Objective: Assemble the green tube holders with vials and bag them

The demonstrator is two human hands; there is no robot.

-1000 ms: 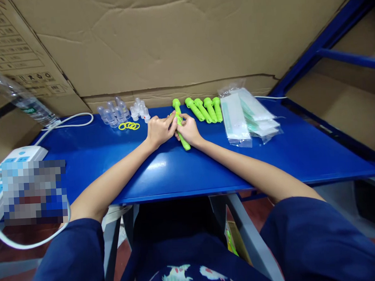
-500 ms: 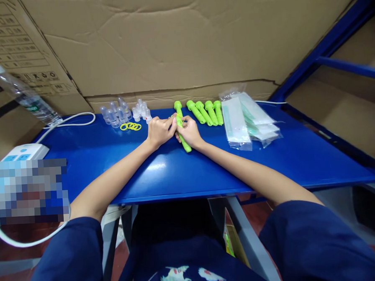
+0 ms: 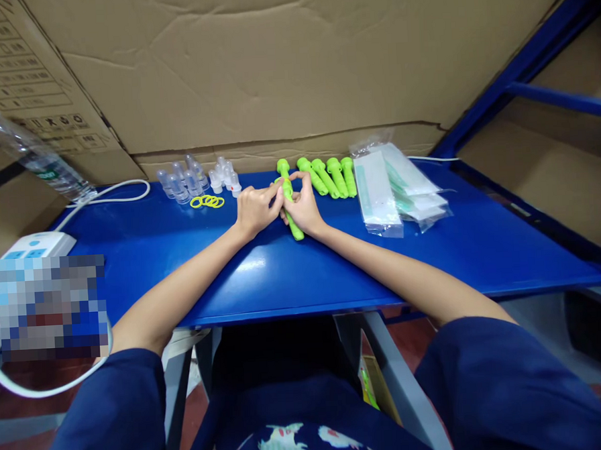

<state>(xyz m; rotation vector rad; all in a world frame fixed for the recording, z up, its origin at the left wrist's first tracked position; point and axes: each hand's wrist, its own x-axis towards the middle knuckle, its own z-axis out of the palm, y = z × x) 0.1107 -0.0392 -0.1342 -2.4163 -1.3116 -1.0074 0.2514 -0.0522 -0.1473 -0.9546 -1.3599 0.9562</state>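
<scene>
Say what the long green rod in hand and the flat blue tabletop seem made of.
Long green rod: probably moulded plastic, satin, given its even colour. Flat blue tabletop: glossy, showing a bright highlight; perhaps painted metal, possibly laminate.

clear bottle, back left by printed cardboard, white cable looped near its base, white-and-blue power strip at left edge, blue frame right, grey legs and red floor below
</scene>
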